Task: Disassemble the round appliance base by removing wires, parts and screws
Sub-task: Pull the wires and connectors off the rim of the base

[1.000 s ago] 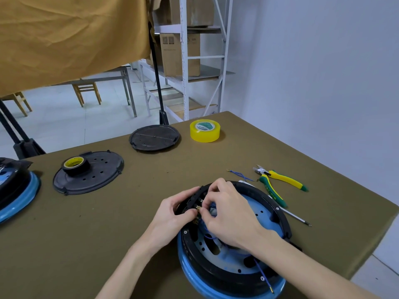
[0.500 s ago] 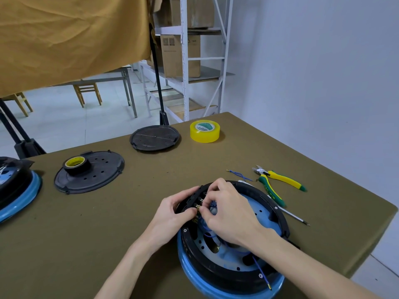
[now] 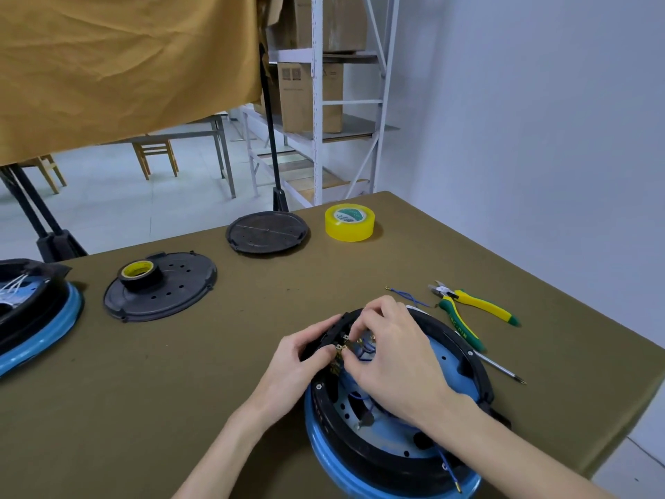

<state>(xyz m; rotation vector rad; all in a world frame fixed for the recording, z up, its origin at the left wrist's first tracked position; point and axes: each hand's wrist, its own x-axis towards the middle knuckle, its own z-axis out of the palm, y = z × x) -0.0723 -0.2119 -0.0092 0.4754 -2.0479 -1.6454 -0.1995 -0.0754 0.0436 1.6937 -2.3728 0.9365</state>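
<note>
Sitting at about five o'clock on the olive-covered table [image 3: 180, 390], near its front edge, the round appliance base [image 3: 399, 441] shows a blue outer shell, a black inner ring and a pale blue perforated floor; both hands work at its rim at roughly eleven o'clock; the left hand [image 3: 298, 358] curls its fingers round the outside of the black ring and grips it there, thumb toward the small brass terminals [image 3: 343, 349]; the right hand [image 3: 392, 358] reaches in over the ring, fingers bent narrow and pinching at those terminals, where a blue wire [image 3: 365, 354] loops beneath the fingertips; exactly which piece the fingertips hold cannot be told; another blue wire with a bare tip [image 3: 449, 473] trails over the base's rim at five o'clock.

Beside the base at two o'clock lie yellow-and-green pliers [image 3: 467, 311], a thin screwdriver shaft [image 3: 503, 370] and a loose bit of blue wire [image 3: 408, 295]; farther off at twelve o'clock sits a yellow tape roll [image 3: 349, 222]; at eleven o'clock a dark round cover [image 3: 268, 232]; at ten o'clock a second black perforated cover [image 3: 169, 293] with a small black-and-yellow tape roll [image 3: 139, 273] standing on it; at nine o'clock, cut by the frame edge, another blue-and-black base [image 3: 36, 318] holding white wires.
</note>
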